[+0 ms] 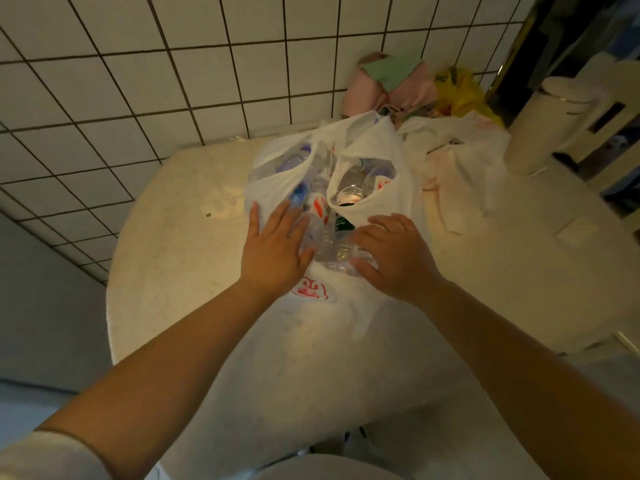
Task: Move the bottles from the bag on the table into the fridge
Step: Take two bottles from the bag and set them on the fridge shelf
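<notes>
A white plastic bag (374, 188) is seen on a round, pale table (166, 258), set against a wall of white tiles (138, 81). The bag's mouth is parted, and several clear plastic bottles (322, 233) are packed inside it, lying close together; blue caps and red-and-white labels can be made out on some, and a dark label shows near the middle. A red printed mark is carried on the near side of the bag.

Both hands are placed at the near edge of the bag's opening, a little apart, with the bottles between them. The left hand (273, 251) is laid flat with straight fingers against the bag and the side of a bottle. The right hand (391, 258) is rested on the bottles with its fingers loosely bent; whether anything is actually gripped cannot be told.

Behind the bag, a second crumpled white bag (460, 157) lies on the table, with pink cloth (391, 88) and a yellow bag (460, 88) further back by the wall. A white cylindrical container (540, 123) stands upright at the right of the table.
</notes>
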